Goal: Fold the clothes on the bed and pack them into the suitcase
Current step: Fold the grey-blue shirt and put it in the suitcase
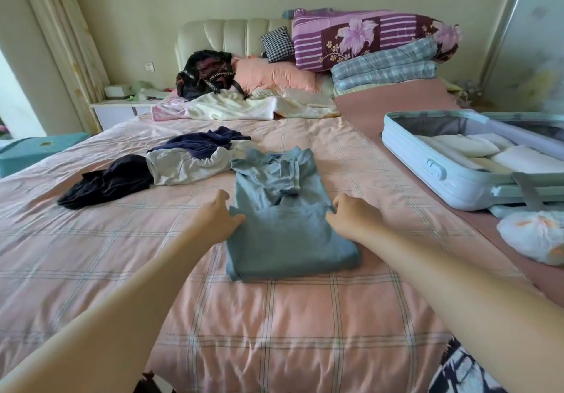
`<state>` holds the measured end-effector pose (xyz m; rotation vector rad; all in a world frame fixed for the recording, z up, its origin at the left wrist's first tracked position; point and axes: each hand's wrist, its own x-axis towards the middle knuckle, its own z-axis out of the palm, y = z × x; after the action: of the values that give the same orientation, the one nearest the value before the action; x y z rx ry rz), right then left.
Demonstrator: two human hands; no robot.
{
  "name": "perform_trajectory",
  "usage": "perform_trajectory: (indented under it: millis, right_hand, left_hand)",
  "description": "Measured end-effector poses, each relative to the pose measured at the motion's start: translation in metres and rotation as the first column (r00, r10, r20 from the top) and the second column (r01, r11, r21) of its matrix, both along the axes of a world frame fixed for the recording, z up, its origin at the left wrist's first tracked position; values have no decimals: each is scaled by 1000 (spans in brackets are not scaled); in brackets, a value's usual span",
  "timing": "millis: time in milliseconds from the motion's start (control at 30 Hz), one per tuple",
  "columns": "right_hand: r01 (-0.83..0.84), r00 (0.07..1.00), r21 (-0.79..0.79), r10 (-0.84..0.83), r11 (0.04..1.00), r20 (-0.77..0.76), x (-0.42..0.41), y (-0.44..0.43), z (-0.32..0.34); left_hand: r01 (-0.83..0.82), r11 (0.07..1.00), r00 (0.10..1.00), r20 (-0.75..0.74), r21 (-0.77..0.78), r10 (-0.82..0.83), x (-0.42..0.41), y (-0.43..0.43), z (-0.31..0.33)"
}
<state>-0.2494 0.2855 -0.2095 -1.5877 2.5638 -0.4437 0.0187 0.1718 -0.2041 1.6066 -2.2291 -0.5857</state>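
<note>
Blue shirt point(287, 224): lay part-folded at the middle of the bed point(122, 255), collar end away from the person, lower half doubled up over the body
Left hand point(218, 215): fingers curled at the shirt's left edge, thumb on top of the fold, pinching the cloth
Right hand point(354, 218): fingers curled tight at the shirt's right edge, gripping the same fold
Suitcase point(442, 176): lay open on the bed to the right, well apart from the shirt, with folded white clothes point(464, 145) inside
Still unfolded: a black garment point(113, 180) and a white-and-navy garment point(195, 157) lay crumpled to the left beyond the shirt, touching each other
Between shirt and suitcase: only bare checked cover and a plain pink strip of bedding
Beside the suitcase: a white and orange bundle point(537, 237) near its front corner
Head of the bed: black bag point(207, 73), pink pillow point(274, 75), checked cushion point(277, 44), purple floral quilt point(366, 38) stacked on a plaid blanket point(387, 66)
Left of the bed: white nightstand point(122, 112) by the curtain point(61, 41)
</note>
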Motion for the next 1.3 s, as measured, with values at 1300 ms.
perform_trajectory:
  millis: [1300]
  right_hand:
    - [-578,787,250,611,777,-79,52,38,-7]
  left_hand:
    - [98,980,990,-122,171,-77,61,57,14]
